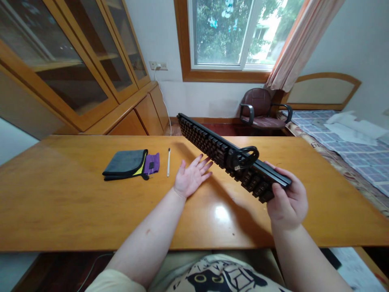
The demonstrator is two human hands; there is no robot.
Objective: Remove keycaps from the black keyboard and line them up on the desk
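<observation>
A black keyboard (217, 148) is tilted up on its long edge above the table, its keys facing down and toward me. My right hand (288, 198) grips its right end, thumb on the key side. The keyboard's cable (247, 157) is bundled in a loop against it, with a USB plug showing. My left hand (193, 177) lies palm up with fingers spread, just below the keyboard's middle; whether the fingertips touch it I cannot tell. Left of that hand lies a white toothbrush (168, 164) with a dark head.
A folded grey cloth (124, 163) with black edging and a purple cloth pouch (152, 163) lie at the left on the wooden table (60, 194). Beyond the table stand an office chair (258, 103), a bed (349, 138) and a glass-door cabinet (100, 81).
</observation>
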